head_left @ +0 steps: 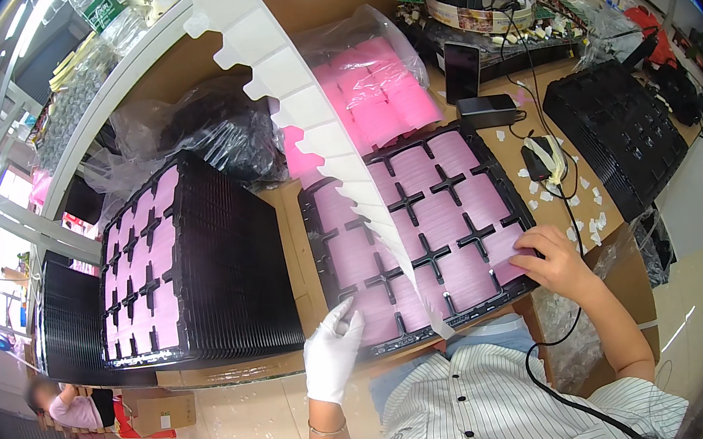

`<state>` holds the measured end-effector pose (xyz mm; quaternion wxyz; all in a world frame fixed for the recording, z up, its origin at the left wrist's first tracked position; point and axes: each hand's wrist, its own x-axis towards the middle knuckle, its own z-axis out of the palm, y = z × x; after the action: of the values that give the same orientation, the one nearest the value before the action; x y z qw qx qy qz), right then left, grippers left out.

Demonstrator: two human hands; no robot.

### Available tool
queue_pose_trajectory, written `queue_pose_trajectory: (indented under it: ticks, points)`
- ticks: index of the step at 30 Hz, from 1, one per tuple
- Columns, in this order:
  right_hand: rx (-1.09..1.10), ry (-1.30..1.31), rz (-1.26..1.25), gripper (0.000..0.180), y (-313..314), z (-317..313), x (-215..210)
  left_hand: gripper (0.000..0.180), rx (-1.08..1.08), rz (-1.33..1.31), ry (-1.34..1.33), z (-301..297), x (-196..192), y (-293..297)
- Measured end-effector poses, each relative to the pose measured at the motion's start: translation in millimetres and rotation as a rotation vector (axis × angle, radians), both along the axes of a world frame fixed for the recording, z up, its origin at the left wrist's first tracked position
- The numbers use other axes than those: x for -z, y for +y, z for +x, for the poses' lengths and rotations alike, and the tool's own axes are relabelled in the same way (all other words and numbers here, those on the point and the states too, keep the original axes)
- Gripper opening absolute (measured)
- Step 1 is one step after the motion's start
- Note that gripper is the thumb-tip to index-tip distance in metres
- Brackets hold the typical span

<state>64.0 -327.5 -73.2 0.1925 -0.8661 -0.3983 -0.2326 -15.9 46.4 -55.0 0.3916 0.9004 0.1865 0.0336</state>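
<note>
A black plastic tray (433, 269) lies before me, its cells lined with pink sheets (469, 280) between black cross-shaped dividers. My left hand (333, 358), in a white glove, is at the tray's near left corner. Its thumb and forefinger are drawn together, and whatever lies between them is too small to make out. At the near right corner, my bare right hand (560, 260) has its fingers curled at the edge of a pink sheet. A long white strip (276, 66) with a notched edge crosses the view and hides part of the tray.
Left of the tray stands a tall stack of black trays (230, 269), its top one pink-lined. Pink bagged pads (376, 98) lie behind. To the right are white scraps (594, 225), a black adapter (487, 111), cables, a round tin (478, 2) and more black trays (617, 134).
</note>
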Motion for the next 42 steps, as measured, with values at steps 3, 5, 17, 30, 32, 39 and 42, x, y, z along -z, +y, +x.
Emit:
queue_pose_trajectory:
  ticks: [3,5,17,30,32,39,42]
  points:
    - [-0.027,0.104,-0.001,0.022,-2,1,-14,0.036,0.003,0.092,-0.007,3,-3,0]
    - [-0.135,0.212,0.12,0.019,-1,9,-25,0.036,0.007,0.193,-0.063,4,-16,-3]
    - [-0.137,0.453,0.132,0.041,116,181,22,0.022,0.733,0.437,-0.692,196,14,-10]
    - [0.169,0.244,0.077,0.032,23,156,7,0.021,0.524,0.795,-0.535,142,-26,-6]
    - [0.118,0.214,0.162,0.031,34,145,4,0.028,0.881,0.503,-0.633,147,1,-23]
    - [0.054,0.246,0.32,0.02,15,61,-14,0.06,1.072,0.723,-0.108,101,-2,-90]
    - [-0.083,0.267,0.132,0.018,0,30,-9,0.064,1.081,0.767,-0.087,94,-5,-92]
